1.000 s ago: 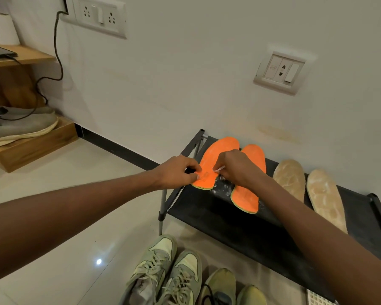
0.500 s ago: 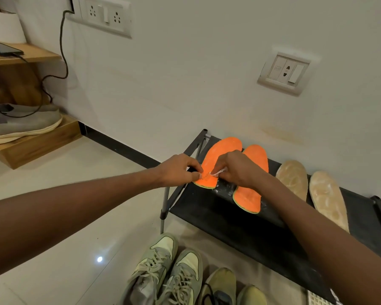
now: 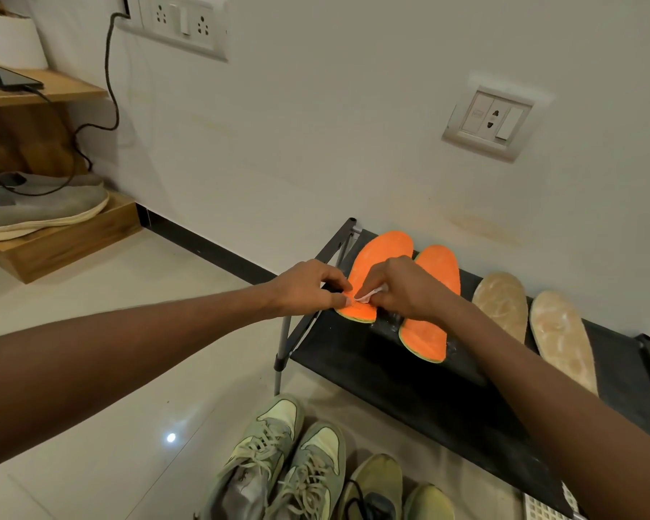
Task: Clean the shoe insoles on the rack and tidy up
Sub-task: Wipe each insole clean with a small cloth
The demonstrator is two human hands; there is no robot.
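Black rack [image 3: 421,388] stands against the wall, its top shelf carrying four insoles. Two orange insoles lie at the rack's left end, toes toward the wall: left orange insole [image 3: 381,257] and right orange insole [image 3: 428,332], sides nearly touching. Two tan insoles sit further right, near tan insole [image 3: 500,302] and far tan insole [image 3: 561,339], apart from the orange pair. Left hand [image 3: 308,290]: grip pinched, thumb and fingertips closed on the heel edge of the left orange insole. Right hand [image 3: 402,290]: fingers curled, grip pinching a small white cloth or wipe [image 3: 368,294] against the heel area of the same insole; exact material not resolvable. Whitish residue visible on the black shelf between the orange heels. Floor below the rack: pair of pale green sneakers [image 3: 278,463] and a yellow-green pair [image 3: 394,489] beside them. Upper left: wooden shelf [image 3: 53,88] with a phone [image 3: 8,78] on a cable; grey shoe [image 3: 42,208] on a wooden step.
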